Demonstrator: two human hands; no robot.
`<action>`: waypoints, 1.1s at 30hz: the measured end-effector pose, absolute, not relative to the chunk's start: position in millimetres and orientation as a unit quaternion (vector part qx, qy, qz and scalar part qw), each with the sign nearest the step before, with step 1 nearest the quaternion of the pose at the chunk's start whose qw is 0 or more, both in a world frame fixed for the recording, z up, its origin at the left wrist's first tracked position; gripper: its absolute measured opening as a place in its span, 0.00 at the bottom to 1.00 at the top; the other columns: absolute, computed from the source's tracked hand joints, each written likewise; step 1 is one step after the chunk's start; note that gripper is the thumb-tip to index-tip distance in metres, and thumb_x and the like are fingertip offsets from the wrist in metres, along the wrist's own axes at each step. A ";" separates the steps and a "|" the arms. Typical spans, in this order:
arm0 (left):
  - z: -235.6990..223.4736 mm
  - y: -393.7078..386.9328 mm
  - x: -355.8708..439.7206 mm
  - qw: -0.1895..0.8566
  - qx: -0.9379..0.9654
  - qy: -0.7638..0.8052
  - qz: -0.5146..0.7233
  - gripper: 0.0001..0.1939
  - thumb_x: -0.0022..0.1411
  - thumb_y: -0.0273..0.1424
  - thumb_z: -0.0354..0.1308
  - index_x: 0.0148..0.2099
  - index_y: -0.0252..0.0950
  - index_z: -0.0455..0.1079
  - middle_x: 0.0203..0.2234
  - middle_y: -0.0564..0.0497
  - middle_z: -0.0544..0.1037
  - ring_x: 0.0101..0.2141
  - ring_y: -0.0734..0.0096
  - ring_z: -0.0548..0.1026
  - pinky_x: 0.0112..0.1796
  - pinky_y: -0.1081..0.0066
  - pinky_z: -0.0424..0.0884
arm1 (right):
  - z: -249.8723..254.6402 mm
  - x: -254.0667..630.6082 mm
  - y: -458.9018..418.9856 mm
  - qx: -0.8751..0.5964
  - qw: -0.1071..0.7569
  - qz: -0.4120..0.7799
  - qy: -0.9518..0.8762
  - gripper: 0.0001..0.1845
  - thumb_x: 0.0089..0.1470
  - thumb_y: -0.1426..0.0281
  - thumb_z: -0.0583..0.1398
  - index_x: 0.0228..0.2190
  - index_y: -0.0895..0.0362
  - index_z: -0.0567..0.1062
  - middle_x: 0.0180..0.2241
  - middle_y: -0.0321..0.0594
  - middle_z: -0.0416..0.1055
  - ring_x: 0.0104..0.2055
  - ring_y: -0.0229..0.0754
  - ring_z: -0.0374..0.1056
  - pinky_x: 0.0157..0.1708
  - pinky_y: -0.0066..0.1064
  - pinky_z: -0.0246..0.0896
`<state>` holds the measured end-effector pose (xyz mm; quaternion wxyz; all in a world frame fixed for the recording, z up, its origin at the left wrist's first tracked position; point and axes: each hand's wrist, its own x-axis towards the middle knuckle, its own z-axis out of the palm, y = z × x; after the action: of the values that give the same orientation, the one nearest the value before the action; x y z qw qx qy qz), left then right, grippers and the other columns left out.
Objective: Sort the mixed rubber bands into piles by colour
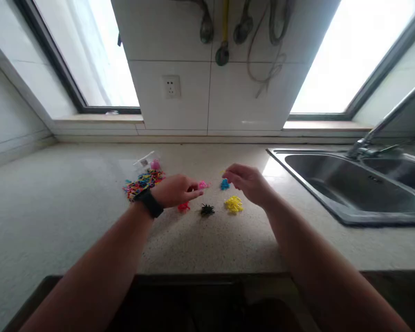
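In the centre of the frame, the left hand (pixel 175 190) is hovering between the pink pile (pixel 203 185) and the red pile (pixel 184 207), finger and thumb slightly apart; whether it is holding anything, I cannot tell. Right of centre, the right hand (pixel 245 180) is reaching beside the blue pile (pixel 224 184), fingers bunching; its pinch is unclear. The black pile (pixel 207 210) and yellow pile (pixel 234 204) are lying below, the mixed pile (pixel 141 183) left of centre.
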<state>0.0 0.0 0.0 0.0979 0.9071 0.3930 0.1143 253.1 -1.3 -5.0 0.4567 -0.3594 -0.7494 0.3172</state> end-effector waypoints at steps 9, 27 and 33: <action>-4.3 2.8 0.3 0.084 0.894 0.415 0.144 0.22 0.68 0.44 0.49 0.29 0.34 0.69 0.20 0.52 0.71 0.22 0.74 0.65 0.26 0.71 0.52 | -5.2 251.8 -0.5 -0.352 0.461 0.328 -0.746 0.09 0.58 0.65 0.61 0.29 0.56 0.76 0.21 0.31 0.65 0.22 0.31 0.56 0.22 0.29 0.51; -7.7 4.7 -1.1 0.064 0.894 0.417 0.153 0.21 0.68 0.44 0.50 0.29 0.35 0.69 0.20 0.53 0.71 0.22 0.75 0.65 0.26 0.71 0.51 | -5.2 252.4 -2.6 -0.355 0.454 0.344 -0.741 0.11 0.59 0.64 0.60 0.30 0.57 0.77 0.20 0.32 0.64 0.22 0.32 0.56 0.22 0.29 0.51; -7.2 3.9 -1.0 0.069 0.893 0.418 0.152 0.21 0.67 0.44 0.50 0.29 0.35 0.69 0.20 0.53 0.71 0.22 0.74 0.65 0.26 0.71 0.51 | -6.3 252.8 -2.1 -0.357 0.449 0.345 -0.743 0.11 0.59 0.65 0.59 0.30 0.57 0.77 0.21 0.32 0.64 0.22 0.32 0.56 0.22 0.29 0.51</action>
<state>-1.0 3.9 -7.2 0.0693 0.8929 0.4182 0.1518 252.8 -2.1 -6.3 0.4488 -0.3570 -0.7429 0.3454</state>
